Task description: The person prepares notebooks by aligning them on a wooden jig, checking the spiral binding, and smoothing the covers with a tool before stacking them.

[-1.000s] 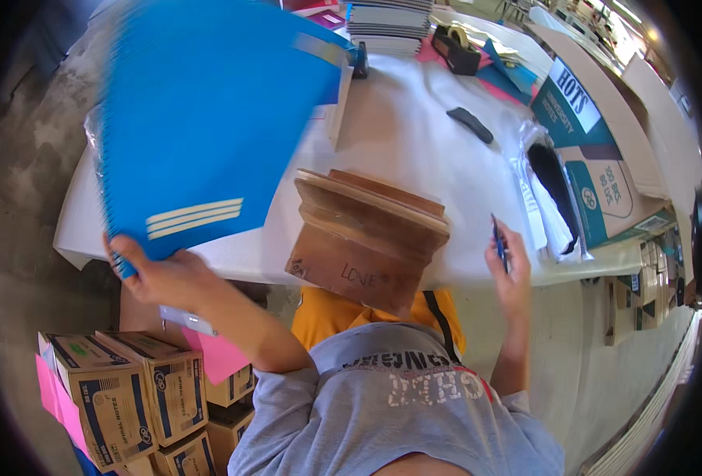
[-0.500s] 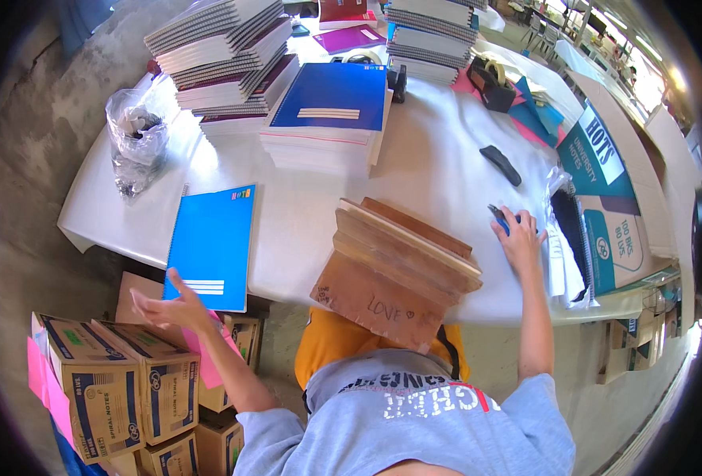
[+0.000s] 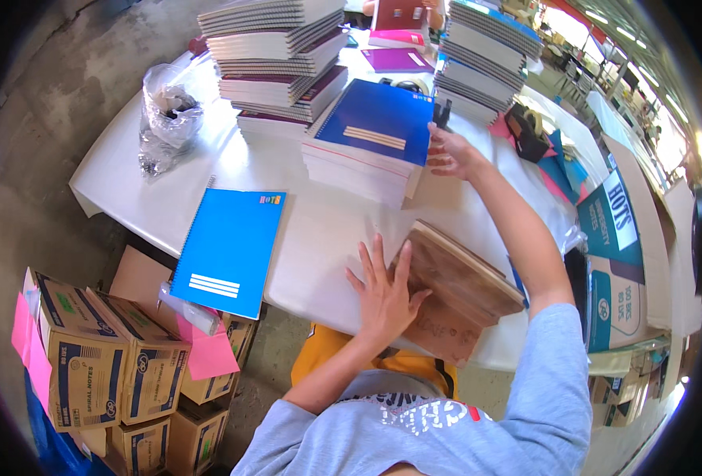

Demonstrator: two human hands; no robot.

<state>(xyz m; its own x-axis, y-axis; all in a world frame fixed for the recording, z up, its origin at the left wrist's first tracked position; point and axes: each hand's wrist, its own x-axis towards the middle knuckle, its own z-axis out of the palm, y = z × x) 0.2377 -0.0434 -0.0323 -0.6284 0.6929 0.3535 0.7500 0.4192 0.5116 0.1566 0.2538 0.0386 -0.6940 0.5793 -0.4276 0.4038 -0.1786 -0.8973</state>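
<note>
My left hand [image 3: 386, 297] is spread open over the near side of a brown wooden stand [image 3: 466, 270] that leans at the table's front edge. The fingers lie against or just above its sloping board; contact is hard to judge. My right hand [image 3: 455, 155] reaches forward to the right edge of a stack topped by a dark blue notebook [image 3: 378, 119]. Its fingers are apart and touch the stack's side, with nothing seen held. A light blue spiral notebook [image 3: 232, 250] lies at the table's left front edge.
Tall piles of spiral notebooks [image 3: 275, 55] [image 3: 482, 67] stand at the back. A plastic bag [image 3: 170, 119] sits at left, a black tape dispenser [image 3: 528, 131] at right. Cartons [image 3: 89, 373] are stacked low at left; a teal-and-white box [image 3: 611, 262] stands at the right edge.
My right hand has left the blue-handled pliers and moved forward and left to the notebook stack. My left hand has come from beside the light blue notebook to the wooden stand.
</note>
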